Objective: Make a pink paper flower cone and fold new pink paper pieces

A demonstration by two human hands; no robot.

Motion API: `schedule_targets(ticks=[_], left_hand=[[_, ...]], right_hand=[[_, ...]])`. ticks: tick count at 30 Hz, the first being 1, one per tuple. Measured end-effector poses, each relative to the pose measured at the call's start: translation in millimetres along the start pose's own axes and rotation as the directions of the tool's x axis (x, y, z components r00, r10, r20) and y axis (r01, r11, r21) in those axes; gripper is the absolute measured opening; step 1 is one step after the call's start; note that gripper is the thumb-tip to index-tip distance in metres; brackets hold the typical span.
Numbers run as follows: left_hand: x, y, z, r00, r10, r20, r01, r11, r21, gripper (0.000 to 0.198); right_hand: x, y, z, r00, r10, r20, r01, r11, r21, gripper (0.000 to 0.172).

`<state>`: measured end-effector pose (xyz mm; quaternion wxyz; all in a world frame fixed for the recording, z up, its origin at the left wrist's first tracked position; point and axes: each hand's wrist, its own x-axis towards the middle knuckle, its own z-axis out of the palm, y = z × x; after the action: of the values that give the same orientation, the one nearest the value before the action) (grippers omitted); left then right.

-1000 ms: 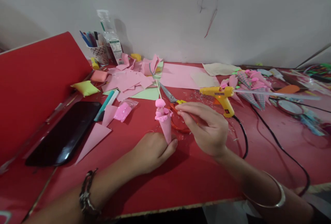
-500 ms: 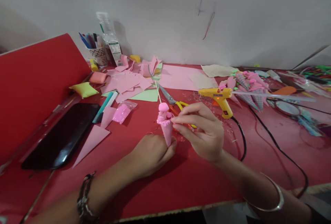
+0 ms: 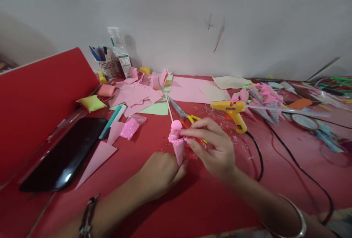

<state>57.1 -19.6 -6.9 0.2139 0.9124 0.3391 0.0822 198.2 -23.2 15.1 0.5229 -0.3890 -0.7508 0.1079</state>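
Note:
My left hand (image 3: 161,174) is closed around the pointed lower end of a small pink paper cone (image 3: 179,151), which stands nearly upright. Pink clay (image 3: 176,132) tops it like ice cream, with a ruffled band at the rim and a round ball above. At the right of the rim my right hand (image 3: 213,148) pinches, thumb and forefinger touching a small bit of pink clay. A thin pale stick (image 3: 168,107) shows behind the ball; whether it is joined to the cone I cannot tell. Scissors (image 3: 180,110) with yellow and orange handles lie behind, partly hidden by my right hand.
A yellow glue gun (image 3: 232,111), its light lit, lies to the right with a black cable (image 3: 257,153). Finished paper cones (image 3: 265,100) are heaped beyond it. At left are a black phone (image 3: 64,153), markers (image 3: 112,121) and bagged pink clay (image 3: 130,128). Paper scraps (image 3: 134,95) lie behind.
The whole view has shifted, so things sit a little lower in the picture. My right fingertips stay at the cone's rim, and my left hand keeps its hold.

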Motion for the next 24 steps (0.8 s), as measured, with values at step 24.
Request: schedule_targets(ticks=[24], left_hand=[[2.4,-6.4,-2.2,0.998,-0.06,-0.007,0.061,0.974,0.218,0.031]], right_hand=[[2.5,3.7,-4.0,0.997,0.023,0.071,-0.028,0.997,0.076,0.009]])
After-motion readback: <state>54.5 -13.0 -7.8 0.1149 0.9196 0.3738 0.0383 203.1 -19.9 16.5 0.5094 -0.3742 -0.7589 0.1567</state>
